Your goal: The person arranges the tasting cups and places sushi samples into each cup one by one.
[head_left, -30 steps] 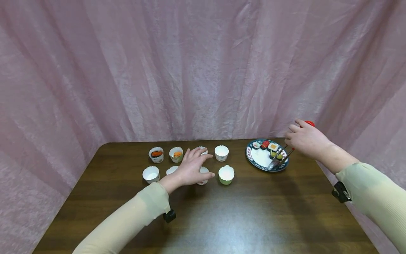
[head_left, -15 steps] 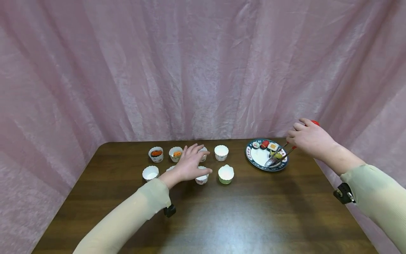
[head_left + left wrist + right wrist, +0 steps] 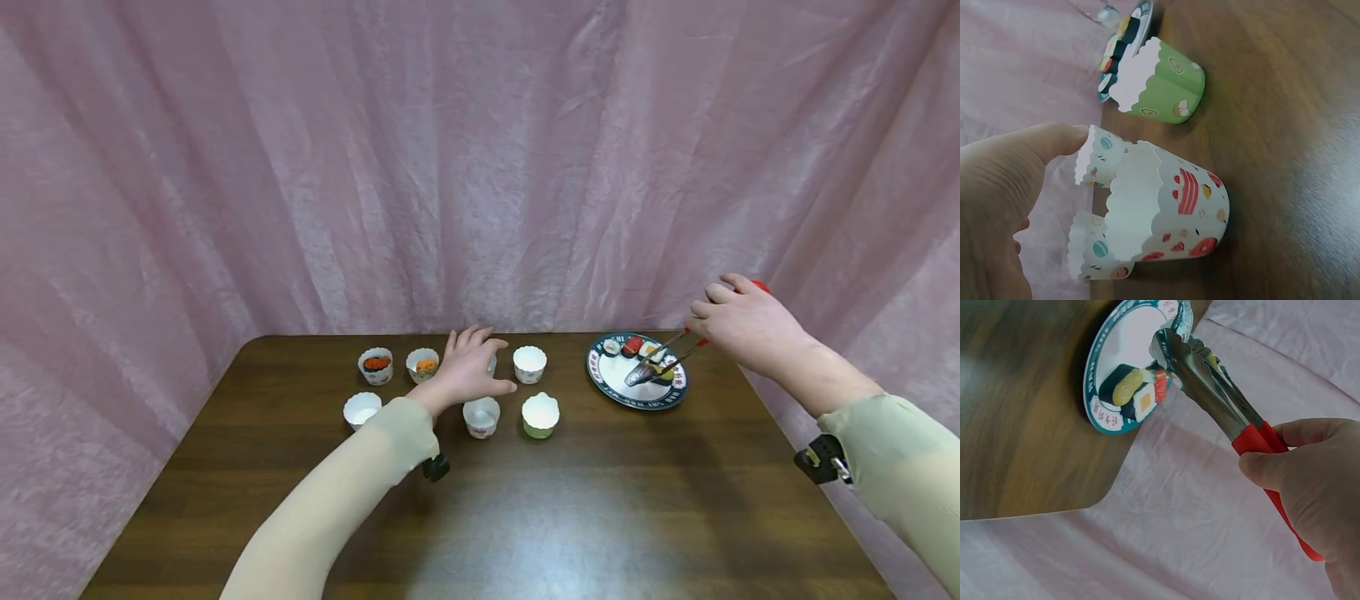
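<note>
Tongs [image 3: 1208, 394] gripped over plate [image 3: 609, 373], cups [image 3: 482, 417] nearby

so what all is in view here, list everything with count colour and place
Table: one, brown, beneath the dishes
Curtain: one, pink, behind the table
Plate: one, white with dark patterned rim, table's right
Sushi pieces: at least four, mixed colours, on the plate
Green cup: one, green outside, front row's right end
Other cups: six visible, white inside, two rows; more may be hidden
Orange-topped pieces: two, orange, in the back row's two leftmost cups
Tongs: one, metal with red handles, in the right hand
Wrist devices: two, black, one per wrist
Sleeves: two, pale green-cream
Hands: two, bare; left hand over the cups
</note>
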A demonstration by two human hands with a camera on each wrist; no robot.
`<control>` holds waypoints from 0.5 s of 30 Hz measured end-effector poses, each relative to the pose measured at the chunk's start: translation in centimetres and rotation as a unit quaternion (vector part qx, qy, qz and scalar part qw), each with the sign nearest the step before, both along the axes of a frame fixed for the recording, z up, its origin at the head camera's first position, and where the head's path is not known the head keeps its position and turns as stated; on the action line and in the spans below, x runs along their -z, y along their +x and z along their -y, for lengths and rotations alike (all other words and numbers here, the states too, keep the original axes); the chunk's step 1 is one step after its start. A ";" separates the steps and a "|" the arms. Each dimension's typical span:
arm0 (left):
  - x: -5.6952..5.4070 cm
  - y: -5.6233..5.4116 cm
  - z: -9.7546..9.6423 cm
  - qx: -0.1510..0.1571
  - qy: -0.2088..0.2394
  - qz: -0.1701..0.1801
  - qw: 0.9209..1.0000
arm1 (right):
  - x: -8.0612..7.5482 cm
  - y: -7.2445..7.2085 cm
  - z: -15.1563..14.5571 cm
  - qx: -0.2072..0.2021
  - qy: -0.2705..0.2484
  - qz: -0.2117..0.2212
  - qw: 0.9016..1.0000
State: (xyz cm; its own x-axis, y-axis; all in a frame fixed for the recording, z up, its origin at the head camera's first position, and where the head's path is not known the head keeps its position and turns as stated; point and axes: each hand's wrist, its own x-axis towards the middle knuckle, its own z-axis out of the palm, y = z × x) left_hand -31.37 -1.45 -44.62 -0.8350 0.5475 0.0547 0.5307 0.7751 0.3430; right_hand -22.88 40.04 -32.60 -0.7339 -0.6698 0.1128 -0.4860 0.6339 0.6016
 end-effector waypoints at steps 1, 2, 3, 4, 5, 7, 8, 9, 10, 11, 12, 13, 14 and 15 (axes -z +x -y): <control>0.1 -0.2 -0.3 -0.002 0.002 0.003 1.000 | 0.0 0.1 -0.1 0.000 -0.006 -0.001 1.000; 0.1 -0.4 -0.6 -0.006 0.002 0.004 1.000 | -0.1 0.1 -0.1 -0.001 -0.012 -0.004 1.000; 0.2 -0.6 -0.9 -0.009 0.001 0.004 1.000 | -0.1 0.1 -0.2 -0.002 -0.018 -0.006 1.000; 0.3 -0.8 -1.1 -0.013 -0.002 0.003 1.000 | -0.1 0.1 -0.2 -0.006 -0.025 -0.009 1.000; 0.4 -1.1 -1.3 -0.017 -0.007 0.003 1.000 | -0.2 0.1 -0.2 -0.009 -0.031 -0.012 0.999; 0.7 -1.5 -1.8 -0.024 -0.014 0.006 1.000 | -0.3 0.1 -0.2 -0.016 -0.039 -0.018 0.999; 0.8 -1.7 -2.0 -0.027 -0.020 0.007 0.999 | -0.3 0.2 -0.2 -0.017 -0.039 -0.021 0.999; 1.1 -2.0 -2.2 -0.029 -0.026 0.010 0.999 | -0.3 0.2 -0.2 -0.018 -0.037 -0.022 0.999; 1.3 -2.2 -2.3 -0.031 -0.030 0.014 0.999 | -0.4 0.2 -0.1 -0.017 -0.034 -0.024 0.999; 1.5 -2.5 -2.5 -0.033 -0.034 0.018 0.999 | -0.4 0.2 0.0 -0.015 -0.030 -0.025 0.999; 1.7 -2.7 -2.7 -0.036 -0.037 0.022 0.998 | -0.4 0.2 0.2 -0.014 -0.027 -0.025 0.999; 1.8 -2.9 -2.8 -0.039 -0.041 0.023 0.998 | -0.5 0.2 0.3 -0.012 -0.024 -0.026 0.999; 2.0 -3.1 -2.9 -0.041 -0.044 0.024 0.998 | -0.6 0.1 0.5 -0.010 -0.021 -0.026 0.999; 2.2 -3.3 -3.0 -0.044 -0.046 0.025 0.998 | -0.6 0.1 0.7 -0.009 -0.021 -0.027 0.999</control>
State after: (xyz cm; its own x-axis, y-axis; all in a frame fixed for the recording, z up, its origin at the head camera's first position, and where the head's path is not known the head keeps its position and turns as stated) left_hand -34.66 1.60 -46.82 -0.8803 0.4732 -0.0356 0.4435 0.8472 0.2926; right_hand -22.78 39.34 -32.00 -0.7139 -0.6767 0.1800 -0.4650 0.6503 0.6007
